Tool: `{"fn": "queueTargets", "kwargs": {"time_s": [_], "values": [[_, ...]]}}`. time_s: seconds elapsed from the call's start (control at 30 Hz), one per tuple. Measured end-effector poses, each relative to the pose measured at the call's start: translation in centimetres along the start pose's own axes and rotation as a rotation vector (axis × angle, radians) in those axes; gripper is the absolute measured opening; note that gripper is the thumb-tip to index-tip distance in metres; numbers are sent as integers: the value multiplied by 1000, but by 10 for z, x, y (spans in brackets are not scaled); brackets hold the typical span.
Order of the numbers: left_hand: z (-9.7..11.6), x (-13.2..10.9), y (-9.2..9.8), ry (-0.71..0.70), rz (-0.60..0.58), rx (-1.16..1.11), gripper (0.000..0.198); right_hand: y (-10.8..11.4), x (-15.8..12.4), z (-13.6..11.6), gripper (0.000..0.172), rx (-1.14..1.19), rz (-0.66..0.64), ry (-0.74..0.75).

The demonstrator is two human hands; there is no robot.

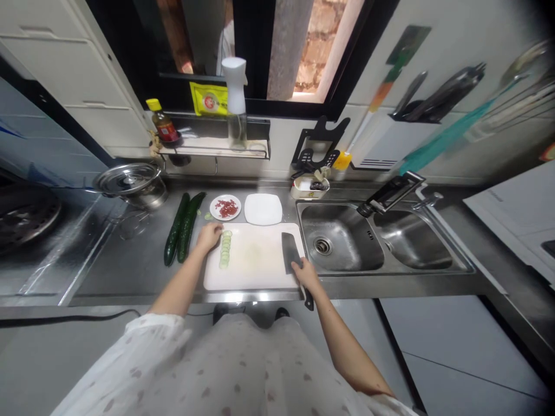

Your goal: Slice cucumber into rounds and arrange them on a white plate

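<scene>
My right hand is closed around the cleaver, whose broad blade lies over the right side of the white cutting board. A neat row of overlapping cucumber slices runs along the board's left side. At the far end of that row, by the board's upper left corner, is my left hand. Its fingers are curled and pressed together; what they hold, if anything, is too small to make out. Two whole cucumbers lie left of the board, with a few small green pieces behind it.
Behind the board stand a small plate with chopped red pieces and a white square plate. A double sink adjoins on the right. At the left are a lidded steel pot and a stove. A shelf holds bottles.
</scene>
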State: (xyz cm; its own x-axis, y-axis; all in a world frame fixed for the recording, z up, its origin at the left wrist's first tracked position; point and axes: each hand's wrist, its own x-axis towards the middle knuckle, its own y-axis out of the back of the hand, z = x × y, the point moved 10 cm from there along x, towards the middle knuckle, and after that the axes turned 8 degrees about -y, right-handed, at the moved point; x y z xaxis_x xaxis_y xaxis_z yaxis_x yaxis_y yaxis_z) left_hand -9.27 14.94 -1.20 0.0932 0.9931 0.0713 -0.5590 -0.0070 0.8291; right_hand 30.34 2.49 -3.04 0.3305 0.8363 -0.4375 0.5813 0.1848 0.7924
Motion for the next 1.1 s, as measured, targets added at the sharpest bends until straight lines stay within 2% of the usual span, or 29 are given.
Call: {"fn": "queueTargets", "kwargs": {"time_s": [0.1, 0.23, 0.37, 0.47, 0.57, 0.77, 1.1], "values": [[4, -15, 8, 44, 121, -69, 26, 9, 1, -5, 40, -50, 76, -5], [23, -45, 5, 53, 197, -151, 24, 18, 1, -14, 45, -162, 135, -15], [49, -71, -15, 29, 131, -244, 23, 20, 0, -19, 45, -287, 138, -64], [60, -77, -25, 36, 121, -275, 24, 23, -3, -25, 40, -377, 135, -85], [61, -69, -33, 113, 129, -268, 24, 27, -6, -30, 38, -438, 142, -99], [62, -37, -51, 253, 72, -283, 26, 24, -6, -26, 38, -459, 131, -126], [55, -2, -59, 385, 49, -290, 35, 24, -2, -27, 38, -478, 88, -151]]}}
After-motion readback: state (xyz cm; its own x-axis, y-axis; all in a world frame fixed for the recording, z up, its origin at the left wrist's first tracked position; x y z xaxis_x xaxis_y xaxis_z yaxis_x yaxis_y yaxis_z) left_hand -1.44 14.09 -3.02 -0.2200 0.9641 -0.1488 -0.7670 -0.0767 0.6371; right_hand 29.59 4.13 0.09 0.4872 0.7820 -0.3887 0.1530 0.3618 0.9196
